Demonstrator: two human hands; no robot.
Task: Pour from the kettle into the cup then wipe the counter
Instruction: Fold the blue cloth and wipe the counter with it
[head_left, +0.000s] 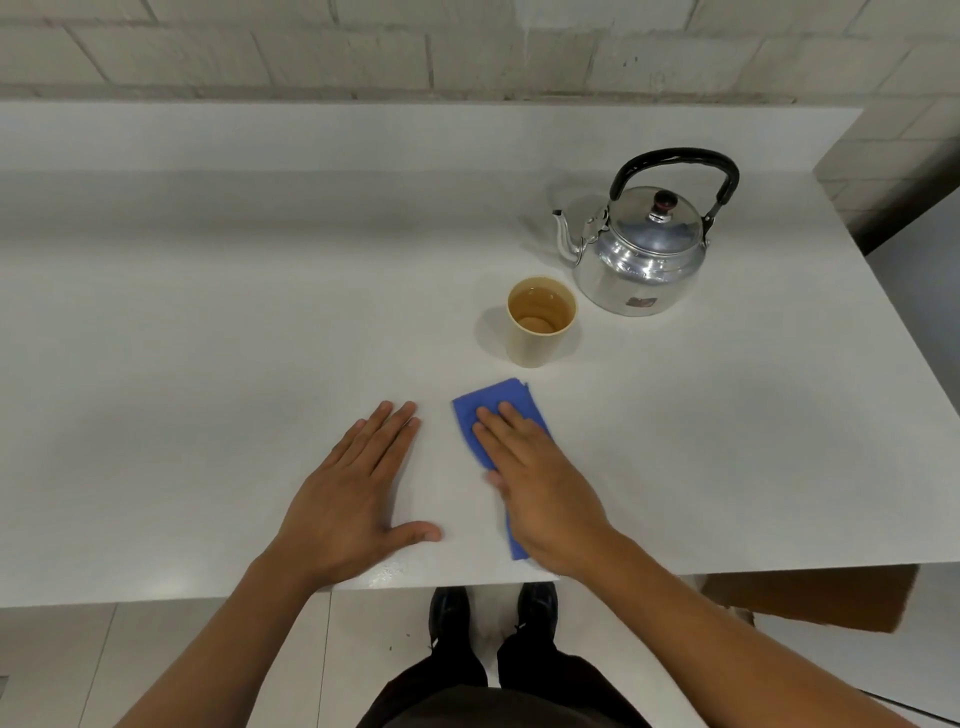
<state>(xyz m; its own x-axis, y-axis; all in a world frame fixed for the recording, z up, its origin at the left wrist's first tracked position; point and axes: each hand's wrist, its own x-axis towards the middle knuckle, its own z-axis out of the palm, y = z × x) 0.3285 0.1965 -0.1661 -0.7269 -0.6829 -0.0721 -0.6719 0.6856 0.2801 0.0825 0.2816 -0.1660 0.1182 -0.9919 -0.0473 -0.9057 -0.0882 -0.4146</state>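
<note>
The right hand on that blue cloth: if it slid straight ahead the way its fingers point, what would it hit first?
Probably the cup. The right hand points up and slightly left, so it might pass just left of it; the kettle sits further right.

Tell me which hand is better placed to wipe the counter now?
The right hand: it already lies flat on the folded blue cloth on the white counter. The left hand rests on bare counter beside it, touching nothing else.

Pale block wall (311, 47) behind; light tiled floor (156, 649) below.
</note>
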